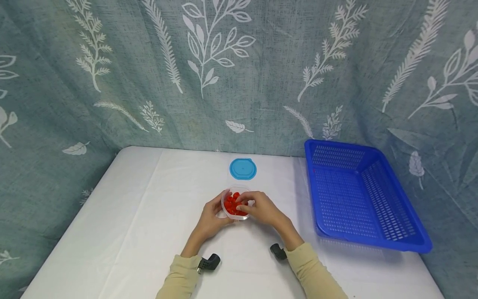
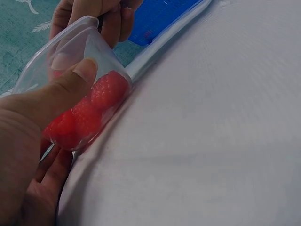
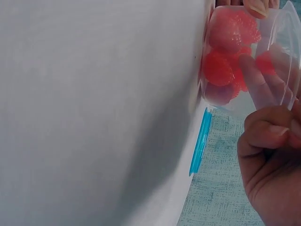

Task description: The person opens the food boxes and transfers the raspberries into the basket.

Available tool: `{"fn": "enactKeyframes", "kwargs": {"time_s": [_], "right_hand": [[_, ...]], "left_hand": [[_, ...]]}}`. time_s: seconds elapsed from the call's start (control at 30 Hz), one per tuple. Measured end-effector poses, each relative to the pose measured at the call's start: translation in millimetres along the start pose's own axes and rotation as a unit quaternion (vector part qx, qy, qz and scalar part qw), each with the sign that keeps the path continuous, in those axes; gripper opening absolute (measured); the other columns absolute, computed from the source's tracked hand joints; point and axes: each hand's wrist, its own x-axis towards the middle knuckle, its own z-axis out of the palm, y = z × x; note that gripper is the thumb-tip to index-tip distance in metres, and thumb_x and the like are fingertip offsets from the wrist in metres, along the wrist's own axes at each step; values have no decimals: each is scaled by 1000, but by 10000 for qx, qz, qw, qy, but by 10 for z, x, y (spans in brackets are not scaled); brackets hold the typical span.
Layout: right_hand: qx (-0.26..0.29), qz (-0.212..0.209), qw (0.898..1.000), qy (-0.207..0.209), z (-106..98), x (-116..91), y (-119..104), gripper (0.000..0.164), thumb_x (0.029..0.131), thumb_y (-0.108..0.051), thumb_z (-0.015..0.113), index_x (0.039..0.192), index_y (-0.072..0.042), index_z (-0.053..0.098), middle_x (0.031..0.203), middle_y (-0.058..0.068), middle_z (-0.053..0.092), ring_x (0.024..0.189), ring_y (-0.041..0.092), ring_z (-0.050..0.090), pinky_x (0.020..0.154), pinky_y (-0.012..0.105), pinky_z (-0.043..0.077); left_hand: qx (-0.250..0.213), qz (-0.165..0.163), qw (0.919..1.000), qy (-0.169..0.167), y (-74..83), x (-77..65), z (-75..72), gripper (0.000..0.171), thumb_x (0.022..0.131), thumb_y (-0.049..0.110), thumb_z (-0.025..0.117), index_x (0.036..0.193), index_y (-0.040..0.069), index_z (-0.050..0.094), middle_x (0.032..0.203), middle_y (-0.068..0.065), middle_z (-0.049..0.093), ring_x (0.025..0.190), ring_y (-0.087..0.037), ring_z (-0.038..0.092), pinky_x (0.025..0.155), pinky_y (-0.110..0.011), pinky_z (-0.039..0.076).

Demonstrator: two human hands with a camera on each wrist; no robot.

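Observation:
A small clear plastic container (image 1: 236, 216) with red raspberries (image 1: 230, 206) in it stands on the white table. My left hand (image 1: 210, 218) grips it from the left side, the thumb (image 2: 70, 87) lying along the near wall in the left wrist view. Over the rim from the right comes my right hand (image 1: 263, 207), its fingers (image 3: 257, 84) dipping inside among the berries. One berry (image 3: 265, 62) sits higher than the pile, close beside these fingers. I cannot tell whether the fingertips pinch a berry.
Behind the container lies a round blue lid (image 1: 243, 169), flat on the white-covered table (image 1: 157, 232). A large blue plastic basket (image 1: 347, 203) stands at the right. A grey-green curtain (image 1: 261, 83) with white leaf prints hangs behind.

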Motion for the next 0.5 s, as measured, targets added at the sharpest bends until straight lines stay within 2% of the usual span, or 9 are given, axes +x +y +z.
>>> {"fn": "enactKeyframes", "kwargs": {"time_s": [0.17, 0.33, 0.5], "right_hand": [[-7, 64, 10000, 10, 4, -9, -19, 22, 89, -17, 79, 110, -11, 77, 101, -3, 74, 94, 14, 64, 81, 29, 55], [-84, 89, 9998, 170, 5, -36, -44, 25, 87, -16, 81, 111, -9, 79, 98, -2, 76, 91, 13, 67, 79, 28, 57], [14, 59, 9993, 356, 0, -70, -56, 24, 87, -13, 81, 110, -7, 78, 98, 0, 77, 84, 12, 69, 72, 23, 60]], "left_hand": [[54, -47, 9999, 90, 1, -7, 12, 87, 77, -3, 85, 154, 5, 43, 154, -14, 49, 145, -30, 45, 118, -45, 38], [-25, -94, 9998, 159, 17, -12, 31, 87, 76, -9, 82, 153, -1, 42, 152, -20, 50, 143, -36, 45, 118, -48, 36], [-71, -75, 9999, 98, -2, 6, 18, 88, 76, -7, 83, 153, 3, 43, 151, -18, 52, 143, -33, 47, 118, -46, 37]]}}
